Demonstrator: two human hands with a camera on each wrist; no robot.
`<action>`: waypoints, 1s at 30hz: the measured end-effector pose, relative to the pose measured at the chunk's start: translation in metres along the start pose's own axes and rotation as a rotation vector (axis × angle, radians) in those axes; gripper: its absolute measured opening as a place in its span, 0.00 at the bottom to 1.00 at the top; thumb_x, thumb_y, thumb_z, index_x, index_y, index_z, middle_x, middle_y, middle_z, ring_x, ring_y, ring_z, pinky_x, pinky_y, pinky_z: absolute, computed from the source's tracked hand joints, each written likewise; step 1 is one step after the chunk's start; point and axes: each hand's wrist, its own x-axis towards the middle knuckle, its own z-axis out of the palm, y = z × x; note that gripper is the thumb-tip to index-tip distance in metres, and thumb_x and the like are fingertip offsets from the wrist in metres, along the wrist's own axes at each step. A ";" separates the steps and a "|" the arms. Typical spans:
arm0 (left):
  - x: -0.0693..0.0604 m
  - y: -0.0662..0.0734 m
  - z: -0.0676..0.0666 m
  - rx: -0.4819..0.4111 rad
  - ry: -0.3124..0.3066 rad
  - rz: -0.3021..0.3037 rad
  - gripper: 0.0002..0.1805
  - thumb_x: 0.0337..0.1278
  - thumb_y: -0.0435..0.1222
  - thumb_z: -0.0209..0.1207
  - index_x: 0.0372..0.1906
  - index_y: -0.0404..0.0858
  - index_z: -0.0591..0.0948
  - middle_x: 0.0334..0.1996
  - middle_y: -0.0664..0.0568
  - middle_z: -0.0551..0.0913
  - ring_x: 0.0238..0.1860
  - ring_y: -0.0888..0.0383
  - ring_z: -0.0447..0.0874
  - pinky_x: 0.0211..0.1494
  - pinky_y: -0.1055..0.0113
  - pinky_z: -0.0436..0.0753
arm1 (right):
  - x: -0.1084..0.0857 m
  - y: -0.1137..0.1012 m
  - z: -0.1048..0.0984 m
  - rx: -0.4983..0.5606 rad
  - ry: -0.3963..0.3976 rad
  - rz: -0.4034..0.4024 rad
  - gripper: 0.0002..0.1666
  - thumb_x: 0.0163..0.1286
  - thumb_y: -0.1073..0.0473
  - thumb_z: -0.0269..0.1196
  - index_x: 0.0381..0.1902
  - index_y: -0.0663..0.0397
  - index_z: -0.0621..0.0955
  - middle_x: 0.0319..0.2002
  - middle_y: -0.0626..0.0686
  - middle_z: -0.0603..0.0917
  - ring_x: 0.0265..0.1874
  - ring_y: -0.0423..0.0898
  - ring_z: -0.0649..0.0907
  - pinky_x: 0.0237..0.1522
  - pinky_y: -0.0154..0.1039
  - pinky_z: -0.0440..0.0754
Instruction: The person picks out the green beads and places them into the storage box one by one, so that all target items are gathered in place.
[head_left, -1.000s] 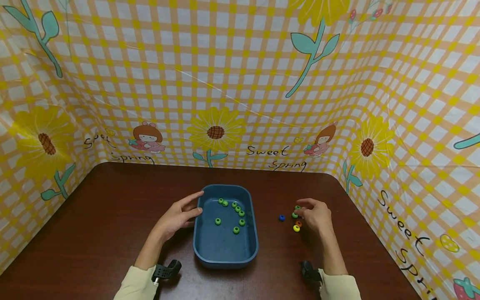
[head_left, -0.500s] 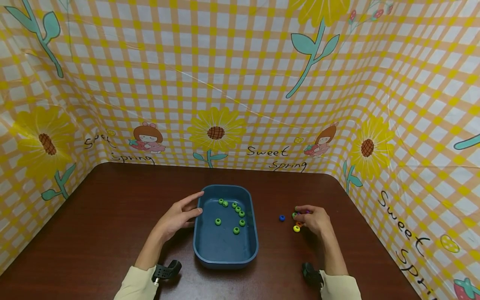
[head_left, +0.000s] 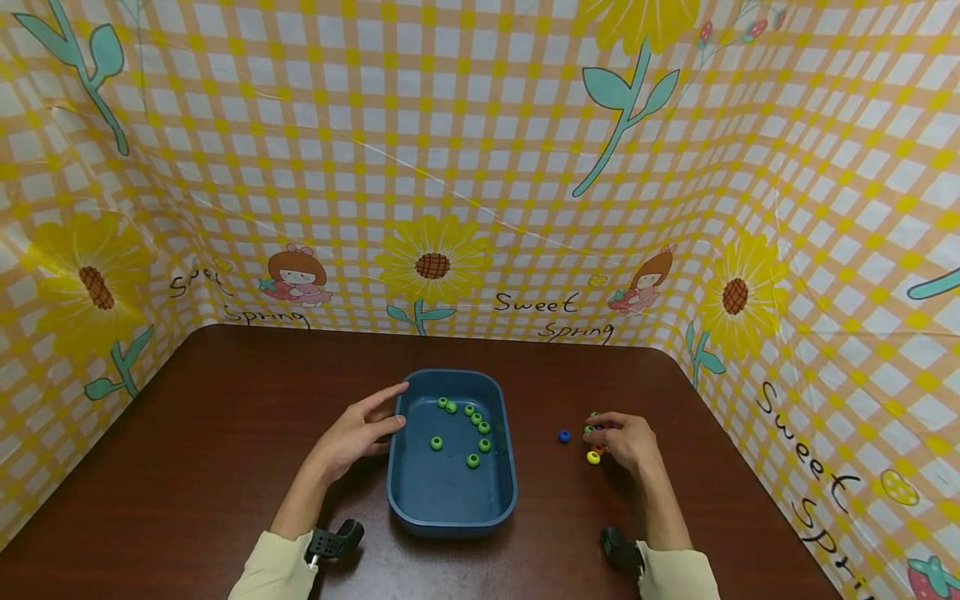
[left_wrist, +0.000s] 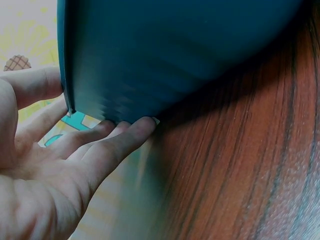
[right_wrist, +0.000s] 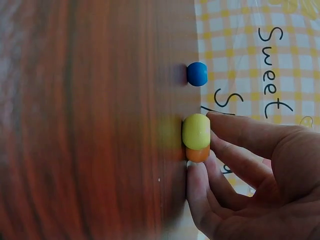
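Observation:
In the head view a blue rectangular bin (head_left: 452,500) holds several green beads (head_left: 437,444). My left hand (head_left: 356,433) rests against its left side, with fairly straight fingers touching the rim and outer wall. Right of the bin, my right hand (head_left: 626,442) reaches down over a small group of beads. A green bead (head_left: 589,430) sits between its thumb and index fingertips; whether they pinch it is hidden. Another green bead partly shows behind the index finger. In the right wrist view a yellow bead (right_wrist: 196,131) and an orange bead (right_wrist: 198,153) stand before the fingers.
A blue bead (head_left: 564,436) lies alone between the bin and the right hand. Purple partly shows under that hand's fingers. The dark brown table (head_left: 247,400) is bordered by a checked, flowered cloth (head_left: 465,183) at the back and both sides.
My right hand has lowered toward the near side and its fingers have drawn in around the nearer green bead. The left hand and the bin have stayed put.

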 end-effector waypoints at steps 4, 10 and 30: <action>0.000 0.000 0.001 0.002 0.005 -0.001 0.33 0.72 0.38 0.59 0.78 0.49 0.64 0.72 0.33 0.69 0.64 0.38 0.79 0.61 0.43 0.82 | 0.000 0.000 0.000 0.010 -0.007 0.002 0.19 0.65 0.57 0.70 0.52 0.59 0.87 0.40 0.57 0.88 0.39 0.52 0.82 0.48 0.50 0.78; 0.000 0.000 0.001 0.004 0.010 -0.002 0.33 0.72 0.38 0.59 0.78 0.49 0.64 0.73 0.34 0.68 0.64 0.38 0.79 0.61 0.42 0.81 | 0.001 0.002 0.001 0.000 -0.012 -0.002 0.18 0.65 0.57 0.69 0.51 0.58 0.87 0.47 0.61 0.87 0.42 0.54 0.82 0.48 0.50 0.79; 0.000 0.001 0.001 -0.002 0.009 -0.004 0.32 0.73 0.36 0.58 0.78 0.49 0.64 0.73 0.34 0.68 0.66 0.37 0.78 0.61 0.43 0.81 | 0.000 0.000 0.001 -0.018 0.009 -0.007 0.15 0.64 0.59 0.68 0.47 0.59 0.88 0.37 0.55 0.88 0.38 0.51 0.83 0.40 0.44 0.79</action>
